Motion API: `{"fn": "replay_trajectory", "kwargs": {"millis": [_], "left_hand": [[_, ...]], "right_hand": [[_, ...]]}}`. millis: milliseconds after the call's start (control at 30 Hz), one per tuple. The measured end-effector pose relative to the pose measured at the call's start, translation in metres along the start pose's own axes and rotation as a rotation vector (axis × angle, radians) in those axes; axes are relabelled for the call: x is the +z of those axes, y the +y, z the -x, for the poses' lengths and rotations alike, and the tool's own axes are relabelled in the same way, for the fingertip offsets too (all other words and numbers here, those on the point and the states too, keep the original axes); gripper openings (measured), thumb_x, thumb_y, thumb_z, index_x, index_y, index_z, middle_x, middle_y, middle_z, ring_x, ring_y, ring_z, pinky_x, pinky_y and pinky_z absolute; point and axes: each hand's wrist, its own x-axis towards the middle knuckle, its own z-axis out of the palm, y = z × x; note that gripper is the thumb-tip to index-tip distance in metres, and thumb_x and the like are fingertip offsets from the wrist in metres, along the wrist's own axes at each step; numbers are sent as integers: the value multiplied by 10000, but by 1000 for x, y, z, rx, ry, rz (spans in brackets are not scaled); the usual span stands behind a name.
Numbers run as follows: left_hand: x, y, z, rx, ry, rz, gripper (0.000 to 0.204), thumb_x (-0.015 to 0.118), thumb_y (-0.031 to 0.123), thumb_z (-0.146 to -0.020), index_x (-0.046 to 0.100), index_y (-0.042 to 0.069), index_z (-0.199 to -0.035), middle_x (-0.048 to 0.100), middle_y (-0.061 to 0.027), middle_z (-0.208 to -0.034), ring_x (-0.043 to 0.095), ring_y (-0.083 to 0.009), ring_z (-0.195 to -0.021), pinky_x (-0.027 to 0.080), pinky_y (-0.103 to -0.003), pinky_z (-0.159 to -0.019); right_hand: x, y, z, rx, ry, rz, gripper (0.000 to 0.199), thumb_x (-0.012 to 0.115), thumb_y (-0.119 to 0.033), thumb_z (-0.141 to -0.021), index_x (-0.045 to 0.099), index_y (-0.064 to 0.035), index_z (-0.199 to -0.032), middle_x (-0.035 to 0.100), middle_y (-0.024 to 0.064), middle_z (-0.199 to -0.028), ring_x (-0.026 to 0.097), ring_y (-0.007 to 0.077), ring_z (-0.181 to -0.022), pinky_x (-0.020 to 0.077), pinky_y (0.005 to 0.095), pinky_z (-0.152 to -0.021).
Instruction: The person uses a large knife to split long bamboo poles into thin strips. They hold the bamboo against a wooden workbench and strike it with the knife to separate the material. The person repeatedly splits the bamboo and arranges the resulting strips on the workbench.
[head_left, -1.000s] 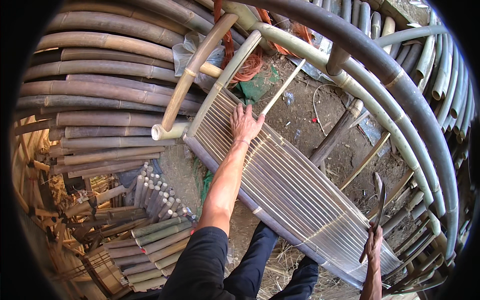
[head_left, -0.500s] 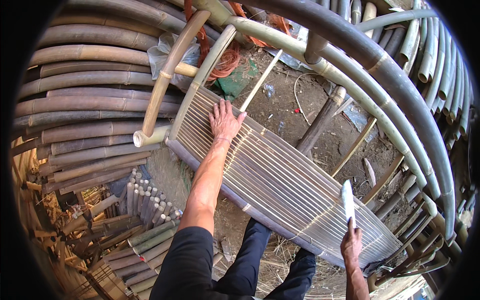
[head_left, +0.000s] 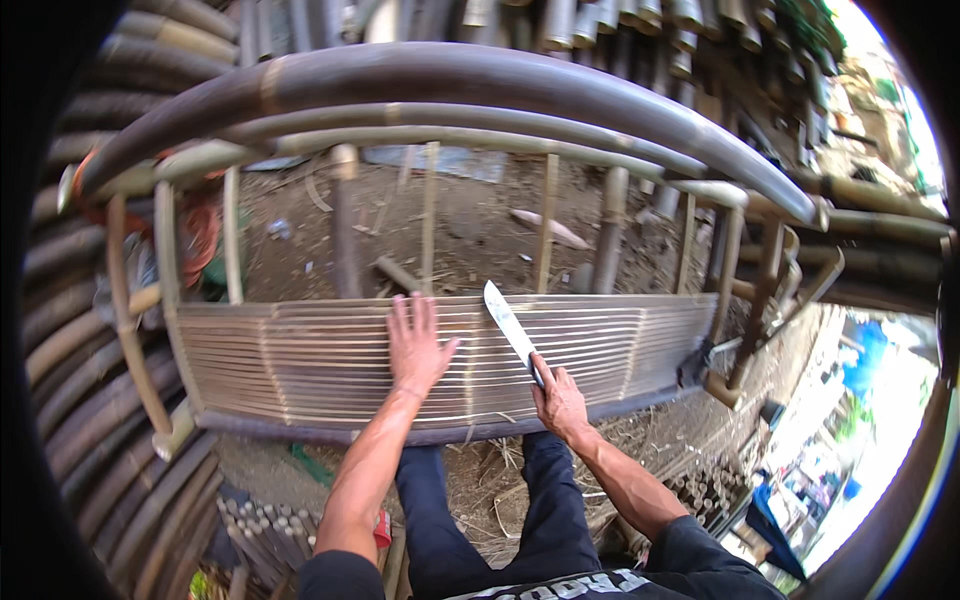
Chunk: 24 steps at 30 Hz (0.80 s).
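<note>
A long slatted bamboo seat (head_left: 330, 365) spans the view in front of me, its narrow strips running left to right inside a bamboo bench frame. My left hand (head_left: 417, 350) lies flat on the slats near the seat's middle, fingers spread toward the far edge. In my right hand (head_left: 562, 405) is the dark handle of a large knife (head_left: 508, 318) with a broad pale blade. The blade points up and to the left over the slats, just right of my left hand. Whether it touches them I cannot tell.
Thick curved bamboo rails (head_left: 480, 85) form the bench back, with thin uprights (head_left: 546, 220) below. Bamboo poles (head_left: 75, 370) are stacked at the left, and more hang or lean at the back. Cut bamboo ends (head_left: 265, 525) cluster at the lower left. Orange strapping (head_left: 203, 232) hangs near the left end.
My view has turned and shifted right, so the bench now lies level. My left hand has moved from the left end to the middle; the knife has come closer to it.
</note>
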Motion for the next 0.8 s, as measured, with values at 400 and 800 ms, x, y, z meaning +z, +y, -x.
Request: {"fn": "replay_trajectory", "kwargs": {"millis": [400,800], "left_hand": [[-15,39,-3,-65,1,-100,818,600,548,-849,255,232,-1521,250,-226,-1525,162,-511,-1402,235,-636,-1096],[-42,135,9,-93,-155,-172,830,630,495,-850,345,7,-1458,227,-264,-1541,196,-442,-1426,247,-579,-1117]], "right_hand": [[-132,330,22,723,217,171,656,544,-176,-901,259,-193,-1491,559,299,-1087,658,447,-865,550,512,-717],[-89,278,124,604,435,-404,644,583,-196,-900,279,-178,-1468,508,312,-1054,594,516,-832,504,568,-741]]}}
